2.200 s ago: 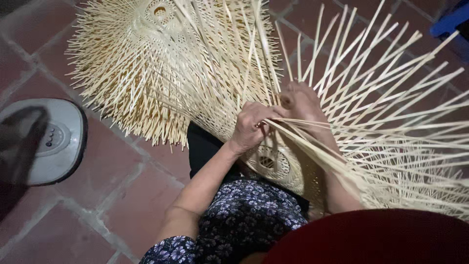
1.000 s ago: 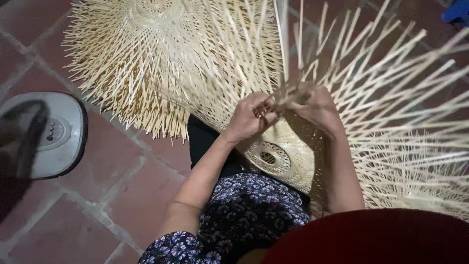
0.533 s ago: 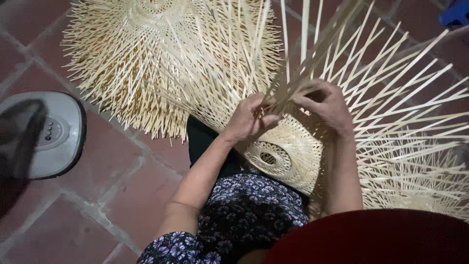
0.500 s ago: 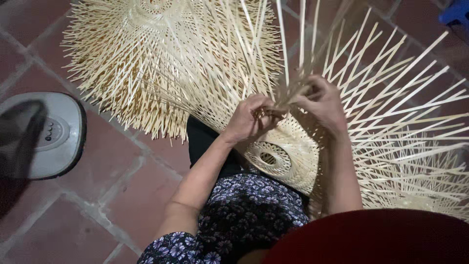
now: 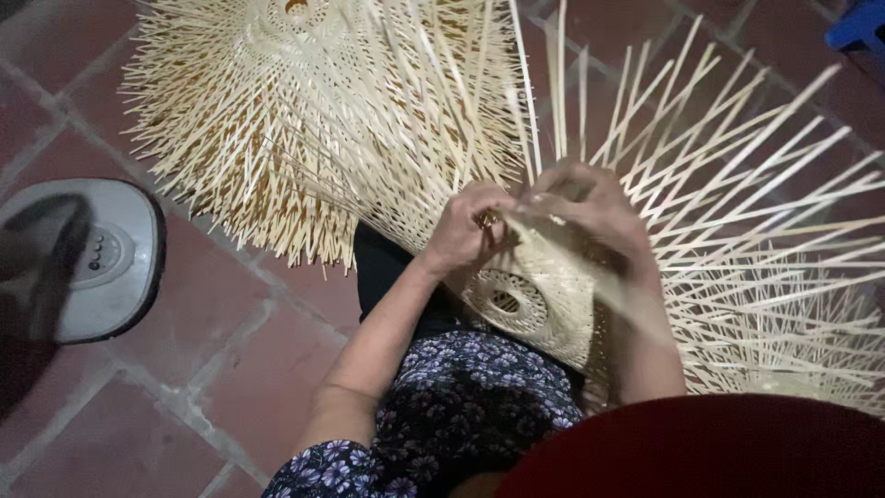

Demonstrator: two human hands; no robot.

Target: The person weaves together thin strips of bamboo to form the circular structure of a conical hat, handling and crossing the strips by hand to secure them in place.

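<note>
A half-woven cone of pale bamboo strips (image 5: 539, 295) rests on my lap, its loose strips fanning out to the right and upward. My left hand (image 5: 466, 226) pinches strips at the woven edge, a ring showing on one finger. Beside it, my right hand (image 5: 595, 207) is closed over a few strips, slightly blurred. The two hands almost touch. A small round woven opening (image 5: 505, 301) sits just below them.
A stack of similar woven bamboo pieces (image 5: 313, 111) lies on the red tiled floor (image 5: 230, 323) ahead. A grey fan base with buttons (image 5: 88, 258) stands at the left. A blue object (image 5: 862, 23) shows at the top right corner.
Both hands have lifted from the right part of the weave toward its upper edge and drawn closer together, bending strips across. The piece on my lap has shifted slightly.
</note>
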